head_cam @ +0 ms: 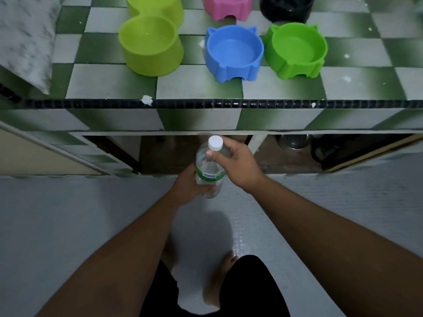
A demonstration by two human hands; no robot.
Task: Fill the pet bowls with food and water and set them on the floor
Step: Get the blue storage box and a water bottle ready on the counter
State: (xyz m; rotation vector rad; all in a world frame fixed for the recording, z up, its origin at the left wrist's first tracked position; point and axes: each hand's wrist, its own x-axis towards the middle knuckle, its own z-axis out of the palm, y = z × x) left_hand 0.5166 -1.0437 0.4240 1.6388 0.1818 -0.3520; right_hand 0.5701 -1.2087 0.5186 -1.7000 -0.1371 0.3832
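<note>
Below the counter's front edge I hold a clear water bottle [209, 167] with a green label and a white cap [215, 143]. My left hand [186, 185] grips its body from the left. My right hand [238, 164] has thumb and fingers at the bottle's neck, just under the cap. On the checkered counter [109, 81] stand a lime double bowl [150, 40], a blue cat-eared bowl [234, 52], a green cat-eared bowl [296, 50], a pink bowl [227, 6] and a black bowl [286, 8]. The bowls look empty.
A white patterned bag or cloth [25, 42] lies on the counter's left end. Open shelves under the counter hold a metal pot [291, 141] and dark items. The pale tiled floor [68, 225] spreads below, with my bare feet near the bottom.
</note>
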